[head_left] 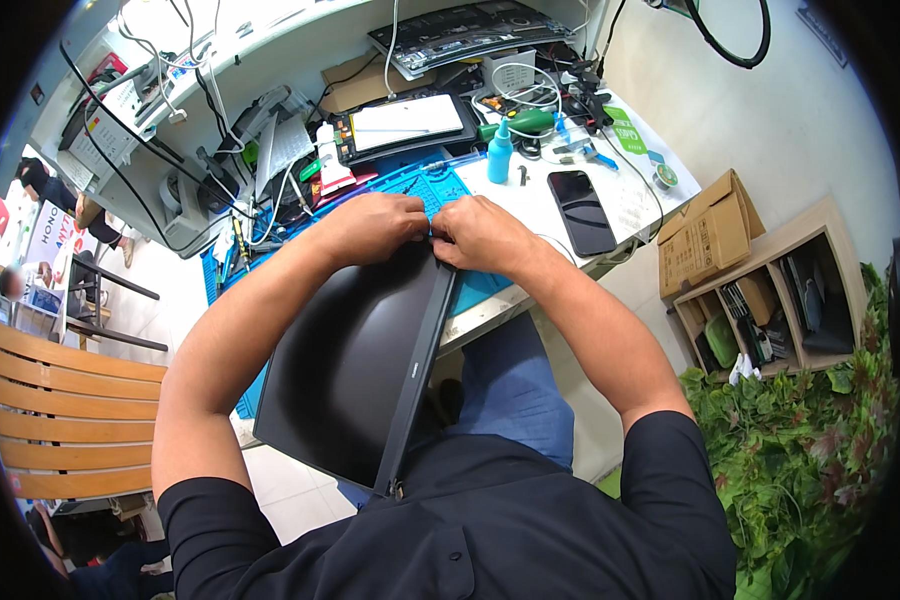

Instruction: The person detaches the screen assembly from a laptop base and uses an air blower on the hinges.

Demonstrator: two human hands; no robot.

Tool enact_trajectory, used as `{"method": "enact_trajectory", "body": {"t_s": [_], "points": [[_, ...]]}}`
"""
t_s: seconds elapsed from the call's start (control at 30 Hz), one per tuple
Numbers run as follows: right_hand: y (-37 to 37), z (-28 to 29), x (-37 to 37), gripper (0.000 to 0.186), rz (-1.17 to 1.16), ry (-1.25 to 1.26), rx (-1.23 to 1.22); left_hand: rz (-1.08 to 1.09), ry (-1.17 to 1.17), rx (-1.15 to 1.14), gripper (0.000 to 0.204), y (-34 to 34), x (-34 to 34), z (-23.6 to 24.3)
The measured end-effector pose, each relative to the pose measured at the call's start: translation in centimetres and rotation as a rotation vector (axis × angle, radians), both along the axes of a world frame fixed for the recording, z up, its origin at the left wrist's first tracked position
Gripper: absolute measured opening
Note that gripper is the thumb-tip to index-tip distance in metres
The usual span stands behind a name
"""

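A black laptop screen [335,365] with a dark bezel leans at a tilt between my body and the bench, its lower end by my shirt. My left hand [382,228] is closed at the far edge of the screen, its fingers curled. Right beside it my right hand [477,235] pinches the far right corner of the bezel. The two hands nearly touch, and their fingertips are partly hidden. Under and beyond them lies a blue repair mat [435,188].
A light-blue bottle [500,155] and a black smartphone [581,212] are on the white bench to the right. Behind are a tablet-like white panel [402,122], cables and an opened device [470,35]. A cardboard box [708,240] tops a wooden shelf [770,270]; a slatted chair [75,415] stands left.
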State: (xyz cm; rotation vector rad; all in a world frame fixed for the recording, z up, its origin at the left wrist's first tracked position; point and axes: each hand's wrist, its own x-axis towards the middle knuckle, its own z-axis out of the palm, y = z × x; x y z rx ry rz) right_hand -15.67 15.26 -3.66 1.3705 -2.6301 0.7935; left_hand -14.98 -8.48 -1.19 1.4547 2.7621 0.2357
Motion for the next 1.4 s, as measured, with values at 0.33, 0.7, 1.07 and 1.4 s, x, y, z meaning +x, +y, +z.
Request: {"method": "enact_trajectory", "body": {"t_s": [0.33, 0.7, 1.07, 1.4], "points": [[0.2, -0.3, 0.1, 0.016, 0.014, 0.033, -0.026, 0.039, -0.058, 0.081, 0.012, -0.2, 0.6, 0.3], [-0.5, 0.6, 0.2, 0.018, -0.042, -0.055, -0.005, 0.013, 0.13, -0.102, 0.021, -0.4, 1.1, 0.1], [-1.0, -0.1, 0.0, 0.017, 0.029, 0.072, -0.043, 0.068, 0.091, -0.001, 0.022, -1.1, 1.4, -1.0], [-0.9, 0.1, -0.3, 0.014, 0.047, 0.023, 0.005, 0.066, -0.07, 0.015, 0.016, -1.1, -0.1, 0.7]]}}
